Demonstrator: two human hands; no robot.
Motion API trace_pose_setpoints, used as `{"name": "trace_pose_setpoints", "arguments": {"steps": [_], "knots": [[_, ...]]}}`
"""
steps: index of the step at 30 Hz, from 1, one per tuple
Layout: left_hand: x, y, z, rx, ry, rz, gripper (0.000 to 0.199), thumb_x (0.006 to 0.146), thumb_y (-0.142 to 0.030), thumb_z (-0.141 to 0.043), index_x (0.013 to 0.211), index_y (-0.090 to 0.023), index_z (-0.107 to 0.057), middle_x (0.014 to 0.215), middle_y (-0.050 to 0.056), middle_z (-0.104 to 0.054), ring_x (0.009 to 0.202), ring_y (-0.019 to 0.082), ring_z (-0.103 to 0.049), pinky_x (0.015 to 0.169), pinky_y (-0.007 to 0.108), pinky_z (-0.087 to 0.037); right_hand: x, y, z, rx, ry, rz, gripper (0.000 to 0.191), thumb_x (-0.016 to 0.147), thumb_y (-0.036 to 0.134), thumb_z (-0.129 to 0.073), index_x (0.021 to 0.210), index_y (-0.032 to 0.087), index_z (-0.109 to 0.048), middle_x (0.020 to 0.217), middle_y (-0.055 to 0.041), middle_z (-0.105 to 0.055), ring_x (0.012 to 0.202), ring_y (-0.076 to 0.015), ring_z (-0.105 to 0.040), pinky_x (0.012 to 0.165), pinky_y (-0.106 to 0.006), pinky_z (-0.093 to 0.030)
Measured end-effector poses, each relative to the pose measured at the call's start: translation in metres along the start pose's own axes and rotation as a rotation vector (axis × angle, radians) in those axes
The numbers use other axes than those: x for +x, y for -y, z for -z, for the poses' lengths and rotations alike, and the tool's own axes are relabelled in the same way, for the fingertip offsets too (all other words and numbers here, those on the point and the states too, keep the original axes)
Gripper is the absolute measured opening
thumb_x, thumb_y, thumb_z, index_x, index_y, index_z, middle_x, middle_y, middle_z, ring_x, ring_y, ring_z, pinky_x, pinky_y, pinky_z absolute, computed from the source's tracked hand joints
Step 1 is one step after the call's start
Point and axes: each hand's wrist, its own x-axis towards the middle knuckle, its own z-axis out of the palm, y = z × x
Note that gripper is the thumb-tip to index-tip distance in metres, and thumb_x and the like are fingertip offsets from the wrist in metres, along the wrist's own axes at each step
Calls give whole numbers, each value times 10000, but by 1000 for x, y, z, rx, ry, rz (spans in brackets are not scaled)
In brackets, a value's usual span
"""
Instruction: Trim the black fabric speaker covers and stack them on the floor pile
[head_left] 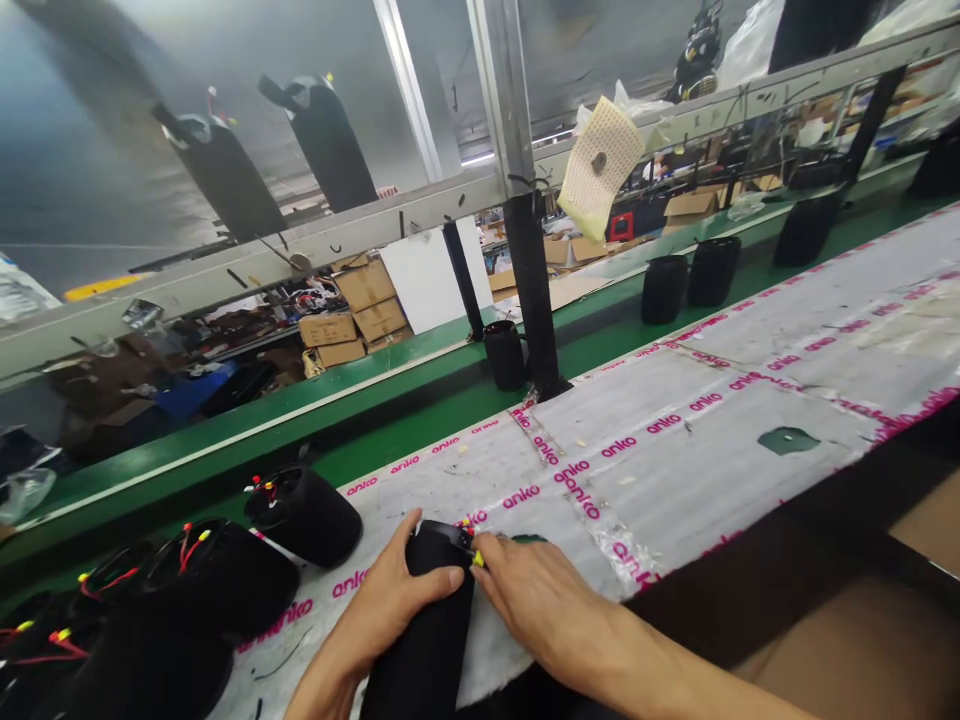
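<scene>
A black cylindrical housing (pixel 421 650) leans toward me at the near edge of the bench. My left hand (pixel 390 590) is wrapped around its upper end, thumb across the front. At the housing's top rim, my right hand (pixel 536 600) pinches a small yellow connector (pixel 478 558) between thumb and fingertips. A bit of red shows just above that connector. The inside of the housing is hidden from this angle.
Several similar black cylinders (pixel 217 580) with red wires and yellow connectors crowd the left. The bench carries white sheeting (pixel 637 480) printed "anko". Behind it runs a green conveyor (pixel 592 345) holding more cylinders; a dark post (pixel 534 300) rises at the bench's far edge.
</scene>
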Motion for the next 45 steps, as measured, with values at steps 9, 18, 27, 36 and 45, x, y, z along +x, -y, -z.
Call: {"name": "trace_pose_setpoints", "arguments": {"steps": [9,18,27,36,45], "knots": [[-35,2,0,-179,-527,-125,785,588,-387,-784,1282,-217,-459,1139,76,-657,1036,269,-640,958,401,-483,8,34,10,-187,-230,280,368,778,43,-542,1112,174,-461,850,-43,-616,652,-228,-627,490,-334,-441],[-56,11,-2,-280,-635,-81,800,655,-401,-770,1346,-261,-390,1159,74,-646,1053,257,-647,991,416,-470,8,49,8,-176,-189,368,367,762,39,-545,1084,188,-449,873,-52,-609,661,-229,-612,493,-342,-440],[-61,-3,-9,-219,-673,-83,816,643,-394,-763,1354,-236,-395,1218,85,-614,1135,273,-605,1019,414,-452,5,46,16,-190,-172,360,333,774,27,-523,1063,179,-463,862,-57,-606,668,-232,-616,501,-335,-420],[-63,-6,-13,-242,-668,-50,793,661,-359,-745,1361,-260,-385,1172,67,-626,1076,257,-629,985,411,-474,4,44,15,-156,-193,368,309,785,16,-502,1042,183,-459,853,-46,-598,651,-221,-596,488,-337,-382],[-58,-2,-15,-254,-705,-88,801,627,-362,-779,1337,-259,-423,1162,73,-635,1067,263,-633,985,433,-472,2,43,20,-216,-143,358,331,772,18,-514,1049,187,-449,866,-41,-604,668,-217,-604,491,-334,-404]]}}
